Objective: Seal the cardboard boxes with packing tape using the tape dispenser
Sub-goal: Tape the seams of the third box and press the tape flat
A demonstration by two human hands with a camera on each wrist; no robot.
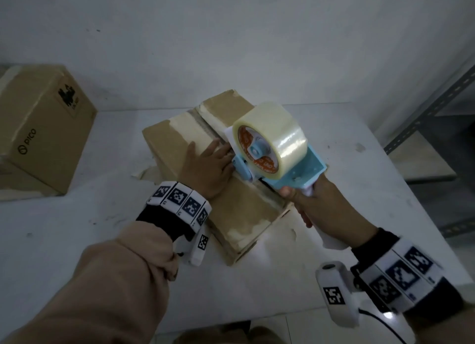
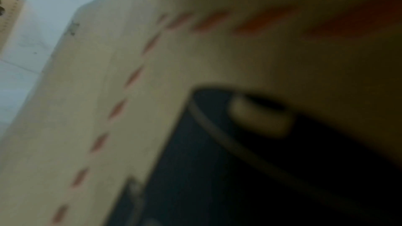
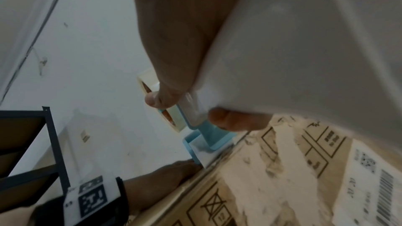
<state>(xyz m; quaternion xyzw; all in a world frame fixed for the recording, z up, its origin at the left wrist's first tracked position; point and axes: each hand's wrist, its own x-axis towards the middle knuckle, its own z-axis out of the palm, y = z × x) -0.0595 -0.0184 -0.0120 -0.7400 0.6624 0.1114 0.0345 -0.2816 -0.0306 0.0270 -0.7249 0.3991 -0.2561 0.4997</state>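
Observation:
A worn cardboard box (image 1: pixel 239 212) lies in the middle of the white table (image 1: pixel 77 228), flaps closed, its centre seam running away from me. My left hand (image 1: pixel 208 163) presses flat on the box top just left of the seam. My right hand (image 1: pixel 305 202) grips the white handle of the blue tape dispenser (image 1: pixel 293 168), whose front end sits on the seam beside the left fingers. A clear tape roll (image 1: pixel 272 138) is mounted on it. The right wrist view shows the dispenser frame (image 3: pixel 208 135), the printed box top (image 3: pixel 272 186) and the left hand (image 3: pixel 165 176). The left wrist view is only blurred cardboard (image 2: pixel 174 75).
A second, taller cardboard box (image 1: pixel 43 127) marked PICO stands at the table's left rear. A grey metal shelf rack (image 1: pixel 424 127) stands off the table's right edge. A white wall runs behind the table. Torn paper scraps (image 1: pixel 146 174) lie against the box's left side.

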